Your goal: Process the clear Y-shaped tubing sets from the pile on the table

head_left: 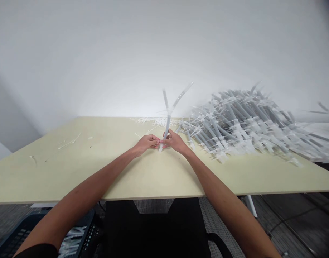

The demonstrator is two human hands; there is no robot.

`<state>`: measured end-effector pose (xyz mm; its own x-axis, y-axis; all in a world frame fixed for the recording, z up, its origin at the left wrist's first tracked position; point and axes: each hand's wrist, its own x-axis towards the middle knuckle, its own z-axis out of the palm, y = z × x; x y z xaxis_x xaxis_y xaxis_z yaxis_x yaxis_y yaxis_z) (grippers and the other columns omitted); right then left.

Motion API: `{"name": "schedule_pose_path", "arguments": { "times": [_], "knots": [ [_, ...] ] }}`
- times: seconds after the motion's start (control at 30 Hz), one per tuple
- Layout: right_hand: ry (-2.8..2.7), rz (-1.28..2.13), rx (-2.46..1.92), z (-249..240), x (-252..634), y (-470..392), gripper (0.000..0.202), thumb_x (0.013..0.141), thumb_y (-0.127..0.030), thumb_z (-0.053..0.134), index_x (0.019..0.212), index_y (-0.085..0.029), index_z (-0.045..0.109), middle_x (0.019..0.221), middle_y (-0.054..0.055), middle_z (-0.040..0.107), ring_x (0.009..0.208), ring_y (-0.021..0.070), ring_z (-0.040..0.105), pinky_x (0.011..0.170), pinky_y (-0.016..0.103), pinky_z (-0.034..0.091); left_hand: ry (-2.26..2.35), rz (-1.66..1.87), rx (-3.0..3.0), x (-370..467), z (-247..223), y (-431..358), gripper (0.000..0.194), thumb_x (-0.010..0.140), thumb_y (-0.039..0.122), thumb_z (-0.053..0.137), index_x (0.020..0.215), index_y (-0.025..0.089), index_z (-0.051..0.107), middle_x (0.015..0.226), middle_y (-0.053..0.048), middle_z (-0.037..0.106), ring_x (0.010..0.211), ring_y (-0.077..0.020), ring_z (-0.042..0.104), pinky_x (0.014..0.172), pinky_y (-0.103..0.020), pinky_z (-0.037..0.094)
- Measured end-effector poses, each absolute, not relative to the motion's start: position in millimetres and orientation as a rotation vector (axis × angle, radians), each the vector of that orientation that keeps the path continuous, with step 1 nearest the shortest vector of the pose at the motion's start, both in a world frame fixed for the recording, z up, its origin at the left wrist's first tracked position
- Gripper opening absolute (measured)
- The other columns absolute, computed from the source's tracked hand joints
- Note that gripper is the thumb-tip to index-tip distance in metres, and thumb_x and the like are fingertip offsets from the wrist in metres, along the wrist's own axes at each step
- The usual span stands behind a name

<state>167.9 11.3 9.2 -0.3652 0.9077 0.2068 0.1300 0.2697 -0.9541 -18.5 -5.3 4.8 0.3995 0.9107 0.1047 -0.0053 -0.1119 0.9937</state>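
Observation:
A Y-shaped tube assembly point(168, 123) of grey, translucent tubing stands nearly upright over the middle of the table, its two branches pointing up and away from me. My right hand point(175, 141) is closed around its lower part, near the pale end piece. From the other side, my left hand point(147, 143) pinches at the same spot, fingertips meeting those of the right. Whatever the left fingertips grip is too small to make out. Thin white tie ends stick out where the branches join.
A large heap of similar tube assemblies point(242, 122) covers the table's right side. Behind my hands lies a pile of white cable ties point(160, 122); loose ties point(70, 142) lie at left. Below the table's left edge, a dark basket point(90, 222) holds more tubes. A wall stands behind.

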Motion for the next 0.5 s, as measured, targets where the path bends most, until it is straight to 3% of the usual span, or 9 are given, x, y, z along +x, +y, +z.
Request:
{"name": "schedule_pose_path", "arguments": {
  "times": [0.27,0.5],
  "knots": [
    [-1.696,1.317,-0.937,22,166,-5,0.030,0.074,-0.044,0.062,0.088,-0.021,0.051,0.078,0.002,0.058,0.076,0.0169,0.061,0.062,0.033,0.058,0.930,0.955,1.604,-18,8,-3,0.029,0.070,0.039,0.066,0.076,0.012,0.058,0.074,-0.004,0.063,0.068,-0.0117,0.057,0.073,-0.030,0.047],
    [-1.541,1.515,-0.828,25,162,-9,0.024,0.075,-0.037,0.062,0.087,-0.019,0.053,0.092,0.004,0.059,0.083,0.0157,0.061,0.075,0.035,0.056,1.012,0.967,1.721,-19,14,-6,0.026,0.071,0.038,0.061,0.079,0.013,0.060,0.079,-0.006,0.065,0.075,-0.0147,0.059,0.075,-0.031,0.048]
  ]
}}
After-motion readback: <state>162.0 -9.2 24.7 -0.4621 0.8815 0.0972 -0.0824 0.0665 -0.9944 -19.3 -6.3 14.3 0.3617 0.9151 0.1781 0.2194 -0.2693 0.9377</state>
